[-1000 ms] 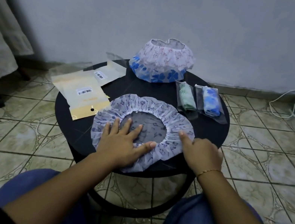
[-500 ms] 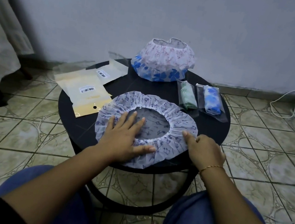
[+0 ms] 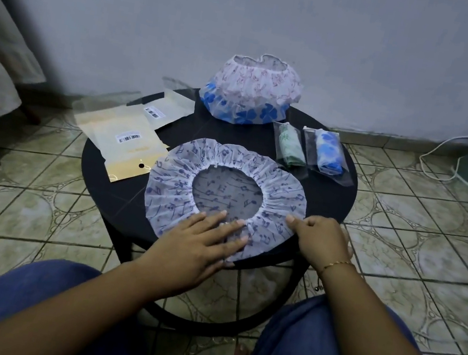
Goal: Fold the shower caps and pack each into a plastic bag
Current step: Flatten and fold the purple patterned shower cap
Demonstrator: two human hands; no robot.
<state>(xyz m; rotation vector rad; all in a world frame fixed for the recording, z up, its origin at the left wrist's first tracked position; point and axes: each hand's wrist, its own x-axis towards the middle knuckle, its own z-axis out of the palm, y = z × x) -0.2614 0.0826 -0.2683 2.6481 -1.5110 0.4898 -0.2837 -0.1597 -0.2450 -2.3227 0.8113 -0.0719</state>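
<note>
head view looks down at a round black worktop point(image 3: 97, 165) with a music-note shower cap point(image 3: 182, 180) spread flat near the front edge, elastic opening facing up. the left hand point(image 3: 199, 241) lies flat on the near rim with straight fingers, pressing it down and gripping nothing. the right hand point(image 3: 320, 239) sits at the cap's right edge with fingers curled; looks like it's pinching the rim there, but i can't tell for sure. at the back there's a stack of unfolded caps point(image 3: 250, 92), two packed bags point(image 3: 309, 153) to the right, and empty plastic bags point(image 3: 126, 142) on the left. so i'd guess the step here is flattening before the first fold. tip imo: keep that left palm as the anchor, push the air out toward the edges, then bring the right edge over to meet the left so the halves line up. this thin plastic probably slides and puffs back up, so crease it firmly before you let go, or it won't fit the bag neatly.
</note>
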